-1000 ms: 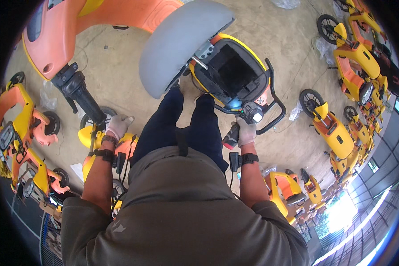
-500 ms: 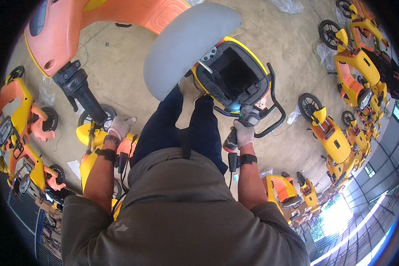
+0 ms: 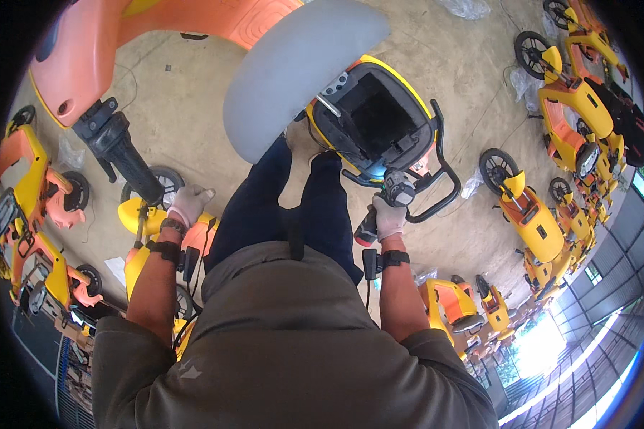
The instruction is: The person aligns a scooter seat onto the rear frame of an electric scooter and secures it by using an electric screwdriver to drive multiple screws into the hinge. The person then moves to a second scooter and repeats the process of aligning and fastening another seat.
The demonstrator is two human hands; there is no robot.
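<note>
My right hand (image 3: 388, 217), in a pale glove, grips a cordless power tool (image 3: 398, 189) with a dark body and a red-and-black base. The tool's head is over the rear edge of an open black compartment (image 3: 379, 109) on a yellow-rimmed scooter, next to its black tube rail (image 3: 451, 187). A grey scooter seat (image 3: 293, 75) is tipped up beside that compartment. My left hand (image 3: 190, 203), also gloved, hovers near the black handlebar grip (image 3: 132, 161) without holding it. Its fingers look curled, with one digit pointing right; anything inside them is hidden.
The orange scooter body (image 3: 186, 25) spans the far left. Several yellow-and-orange scooters, among them one on the right (image 3: 537, 229) and one at the left (image 3: 32, 164), stand around on the concrete floor. Crumpled clear plastic (image 3: 472, 186) lies near the rail.
The view has shifted slightly, and the scooter's front and handlebar sit lower and farther left. Both hands have moved a little left in view; the right still grips the tool, whose head has turned somewhat.
</note>
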